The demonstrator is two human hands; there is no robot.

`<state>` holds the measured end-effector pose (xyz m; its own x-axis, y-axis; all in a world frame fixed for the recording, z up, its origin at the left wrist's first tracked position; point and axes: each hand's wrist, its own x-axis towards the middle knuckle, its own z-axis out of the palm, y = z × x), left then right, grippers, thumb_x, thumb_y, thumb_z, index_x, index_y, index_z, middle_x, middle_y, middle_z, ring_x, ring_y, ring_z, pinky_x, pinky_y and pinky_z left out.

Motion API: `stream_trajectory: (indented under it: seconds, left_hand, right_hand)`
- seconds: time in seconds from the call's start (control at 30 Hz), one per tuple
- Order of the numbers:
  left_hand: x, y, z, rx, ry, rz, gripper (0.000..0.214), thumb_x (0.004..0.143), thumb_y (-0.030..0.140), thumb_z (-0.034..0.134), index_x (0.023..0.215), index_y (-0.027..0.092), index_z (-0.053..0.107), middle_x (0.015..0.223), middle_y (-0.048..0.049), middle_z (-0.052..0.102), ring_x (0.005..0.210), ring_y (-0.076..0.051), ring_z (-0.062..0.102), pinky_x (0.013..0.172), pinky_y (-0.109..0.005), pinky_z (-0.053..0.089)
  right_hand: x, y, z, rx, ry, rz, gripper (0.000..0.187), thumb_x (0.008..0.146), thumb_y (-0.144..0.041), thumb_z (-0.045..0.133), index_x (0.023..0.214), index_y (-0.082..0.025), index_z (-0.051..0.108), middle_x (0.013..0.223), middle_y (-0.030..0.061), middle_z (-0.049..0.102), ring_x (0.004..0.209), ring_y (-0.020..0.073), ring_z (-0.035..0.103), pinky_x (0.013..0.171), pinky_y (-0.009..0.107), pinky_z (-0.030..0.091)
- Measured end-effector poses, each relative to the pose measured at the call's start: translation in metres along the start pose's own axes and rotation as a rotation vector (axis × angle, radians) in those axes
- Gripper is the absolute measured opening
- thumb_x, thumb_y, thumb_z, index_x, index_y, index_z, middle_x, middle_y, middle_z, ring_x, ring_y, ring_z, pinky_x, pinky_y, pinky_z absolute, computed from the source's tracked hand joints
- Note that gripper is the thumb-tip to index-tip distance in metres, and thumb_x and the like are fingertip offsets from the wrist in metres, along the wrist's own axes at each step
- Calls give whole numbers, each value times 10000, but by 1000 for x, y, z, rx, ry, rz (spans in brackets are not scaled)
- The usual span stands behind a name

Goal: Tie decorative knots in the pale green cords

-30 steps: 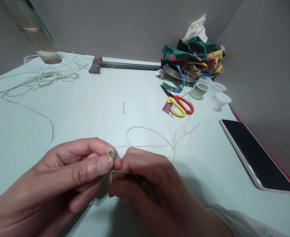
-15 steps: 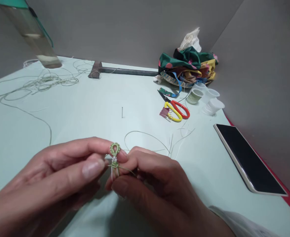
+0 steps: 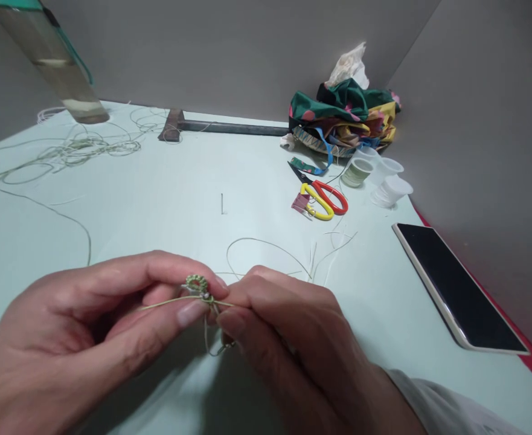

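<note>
Between my two hands is a small knotted green cord loop (image 3: 197, 281) with pale cords below its knot. My left hand (image 3: 98, 320) pinches it between thumb and index finger, just under the loop. A thin green cord (image 3: 170, 301) runs from the knot across my left thumb toward the palm. On the other side, my right hand (image 3: 293, 338) is closed, thumb against index finger, on a cord coming out of the knot. A slack strand hangs beneath the knot; its lower end is partly hidden by my right fingers.
Tangled green cord (image 3: 80, 151) lies at left near a bottle (image 3: 61, 72). A hammer (image 3: 233, 127) rests along the back wall beside a patterned cloth bundle (image 3: 342, 121). Scissors (image 3: 324, 199), thread spools (image 3: 357, 172) and a phone (image 3: 458, 287) are at right.
The loop has tipped over and shifted slightly left. My right thumb and index finger have moved up to the cord beside the knot. A cord now stretches across my left thumb.
</note>
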<state>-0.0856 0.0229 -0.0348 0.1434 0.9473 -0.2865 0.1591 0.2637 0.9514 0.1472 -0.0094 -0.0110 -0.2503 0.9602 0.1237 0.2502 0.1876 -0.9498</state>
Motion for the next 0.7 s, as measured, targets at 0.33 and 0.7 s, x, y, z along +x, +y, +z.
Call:
stream_trajectory:
  seconds: [0.33,0.7]
  left_hand:
    - [3,0,1,258,27,135,195,804,533,854,845,344,825,562,18,669,438,-122,519,375,-141,449]
    - [12,22,15,-161,-149,-87,331,744,478,810,1038,345,884,495,-9,583,596,-282,682,387,-266,487]
  right_hand:
    - [5,7,6,-100,103,-138,220,1064,-291,578,878,-261,693,772,-13,703,689,145,678,618,263,511]
    - [5,-2,5,20,105,3,72,1032,-270,684,984,-324,685,906,-33,756,787,170,713,717,265,581]
